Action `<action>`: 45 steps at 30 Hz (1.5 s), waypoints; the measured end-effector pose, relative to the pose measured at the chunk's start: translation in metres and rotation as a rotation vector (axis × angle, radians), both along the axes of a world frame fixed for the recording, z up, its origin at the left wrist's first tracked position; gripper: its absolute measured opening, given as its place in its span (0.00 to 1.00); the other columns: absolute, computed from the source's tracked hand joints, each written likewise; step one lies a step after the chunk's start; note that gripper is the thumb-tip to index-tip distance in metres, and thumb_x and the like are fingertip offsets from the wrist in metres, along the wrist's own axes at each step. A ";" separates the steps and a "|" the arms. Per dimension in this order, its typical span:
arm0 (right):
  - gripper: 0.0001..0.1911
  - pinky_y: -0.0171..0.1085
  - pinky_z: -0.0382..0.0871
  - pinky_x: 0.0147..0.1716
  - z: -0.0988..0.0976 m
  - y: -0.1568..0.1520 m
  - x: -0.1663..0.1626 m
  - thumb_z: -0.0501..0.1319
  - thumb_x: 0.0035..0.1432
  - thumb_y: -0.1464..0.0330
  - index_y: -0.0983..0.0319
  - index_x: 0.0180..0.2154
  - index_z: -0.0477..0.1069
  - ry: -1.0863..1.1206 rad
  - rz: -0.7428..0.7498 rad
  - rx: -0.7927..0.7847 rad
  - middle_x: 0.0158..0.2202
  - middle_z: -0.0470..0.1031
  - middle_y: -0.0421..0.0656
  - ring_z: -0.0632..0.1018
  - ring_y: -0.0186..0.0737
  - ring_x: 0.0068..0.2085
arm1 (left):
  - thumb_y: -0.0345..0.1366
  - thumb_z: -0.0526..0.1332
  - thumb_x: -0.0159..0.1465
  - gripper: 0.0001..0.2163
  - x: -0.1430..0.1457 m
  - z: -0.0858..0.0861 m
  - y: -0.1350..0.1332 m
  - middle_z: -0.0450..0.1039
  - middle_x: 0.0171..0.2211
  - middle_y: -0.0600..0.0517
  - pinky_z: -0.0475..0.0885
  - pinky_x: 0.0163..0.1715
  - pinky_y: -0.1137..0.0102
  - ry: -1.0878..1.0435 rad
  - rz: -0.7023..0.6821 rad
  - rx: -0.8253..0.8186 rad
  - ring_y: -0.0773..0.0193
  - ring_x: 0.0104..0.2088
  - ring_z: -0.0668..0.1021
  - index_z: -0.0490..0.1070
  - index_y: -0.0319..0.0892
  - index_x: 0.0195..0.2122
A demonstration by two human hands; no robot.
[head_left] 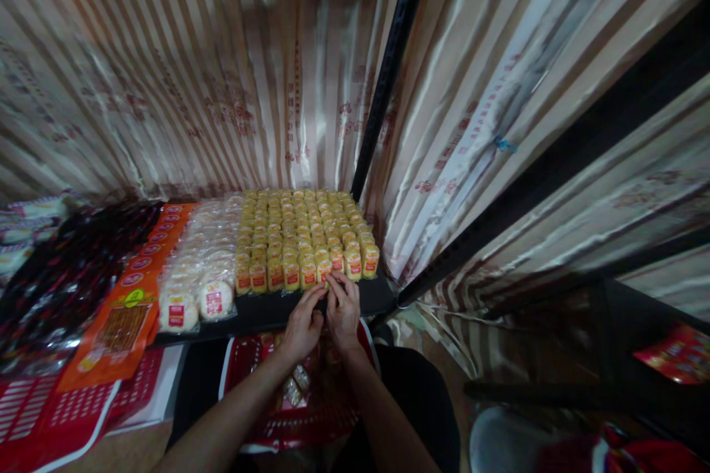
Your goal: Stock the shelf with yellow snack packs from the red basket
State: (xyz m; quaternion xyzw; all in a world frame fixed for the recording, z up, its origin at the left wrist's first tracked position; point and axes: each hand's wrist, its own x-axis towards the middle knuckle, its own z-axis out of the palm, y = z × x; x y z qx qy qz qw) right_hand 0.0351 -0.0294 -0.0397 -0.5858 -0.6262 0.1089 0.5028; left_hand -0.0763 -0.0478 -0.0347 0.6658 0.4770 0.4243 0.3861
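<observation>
Small yellow packet sits in the front row of the yellow packet block, at the near edge of the black shelf. Both hands meet on it. Left hand comes up from below the shelf edge, fingers bent, tips pinched toward the packet; whether it truly grips or only touches, cannot tell. Right hand just beside it, touching the left, fingertips curled together at the same packet; grip also unclear, too small to see.

Left of the yellow block on the shelf: clear-wrapped round white cakes with red labels, stacked in rows. Further left of those, an orange flat packet running along the shelf and hanging past its near edge. Beyond that, dark glossy packets in a pile.

Below the shelf edge, under the forearms: red plastic basket with a few wrapped items inside, contents blurred. Left of the basket, a red and white basket lying low.

Behind the shelf: striped shiny curtain. A black post rises from the shelf's back right corner.
</observation>
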 end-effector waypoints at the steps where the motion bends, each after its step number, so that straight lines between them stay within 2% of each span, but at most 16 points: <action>1: 0.17 0.43 0.67 0.46 0.000 0.000 0.000 0.50 0.60 0.70 0.57 0.46 0.73 0.004 -0.006 -0.006 0.43 0.71 0.48 0.70 0.42 0.46 | 0.21 0.50 0.52 0.24 0.000 -0.001 0.000 0.64 0.56 0.48 0.56 0.61 0.58 -0.001 0.001 0.004 0.62 0.58 0.65 0.67 0.43 0.50; 8: 0.19 0.40 0.69 0.44 -0.005 0.000 0.001 0.49 0.59 0.73 0.56 0.46 0.73 0.028 0.047 -0.014 0.40 0.71 0.47 0.71 0.40 0.43 | 0.22 0.50 0.53 0.26 0.001 -0.001 -0.002 0.63 0.57 0.48 0.55 0.61 0.57 0.016 0.007 0.001 0.62 0.58 0.64 0.66 0.43 0.52; 16: 0.25 0.40 0.68 0.48 -0.007 0.000 0.003 0.47 0.56 0.76 0.56 0.52 0.68 -0.055 0.089 -0.043 0.44 0.70 0.46 0.70 0.39 0.46 | 0.23 0.50 0.52 0.25 0.004 0.003 -0.001 0.64 0.57 0.48 0.55 0.62 0.58 0.056 0.046 -0.032 0.61 0.58 0.64 0.67 0.42 0.52; 28: 0.26 0.41 0.66 0.52 -0.009 -0.001 0.006 0.46 0.55 0.78 0.58 0.53 0.67 -0.060 0.133 -0.036 0.47 0.68 0.47 0.69 0.39 0.49 | 0.22 0.50 0.51 0.26 0.007 0.003 -0.001 0.65 0.56 0.48 0.55 0.61 0.60 0.081 0.091 -0.010 0.62 0.58 0.65 0.67 0.41 0.52; 36: 0.23 0.41 0.65 0.52 -0.001 -0.005 0.006 0.47 0.54 0.79 0.60 0.45 0.72 0.010 0.186 0.043 0.48 0.67 0.48 0.70 0.38 0.50 | 0.21 0.49 0.51 0.24 0.009 0.004 -0.002 0.67 0.54 0.45 0.58 0.60 0.59 0.169 0.116 0.025 0.60 0.55 0.67 0.69 0.38 0.49; 41: 0.18 0.39 0.68 0.47 0.001 -0.032 0.006 0.47 0.54 0.78 0.61 0.38 0.73 0.064 0.144 0.039 0.40 0.72 0.46 0.73 0.38 0.44 | 0.22 0.49 0.53 0.18 0.005 0.010 -0.029 0.73 0.45 0.47 0.65 0.53 0.63 0.194 0.054 0.138 0.61 0.48 0.71 0.72 0.40 0.41; 43: 0.16 0.37 0.69 0.44 -0.005 -0.047 0.007 0.48 0.54 0.77 0.61 0.34 0.73 0.075 0.154 0.004 0.37 0.73 0.45 0.74 0.37 0.41 | 0.23 0.49 0.55 0.15 0.001 0.004 -0.045 0.73 0.40 0.47 0.67 0.49 0.64 0.228 0.017 0.151 0.61 0.44 0.72 0.72 0.41 0.37; 45: 0.16 0.35 0.69 0.43 -0.015 -0.060 0.007 0.48 0.54 0.77 0.61 0.32 0.73 0.040 0.185 -0.094 0.36 0.74 0.44 0.75 0.36 0.40 | 0.24 0.49 0.56 0.13 -0.003 -0.007 -0.058 0.73 0.37 0.48 0.67 0.47 0.66 0.285 -0.011 0.058 0.61 0.42 0.72 0.72 0.41 0.34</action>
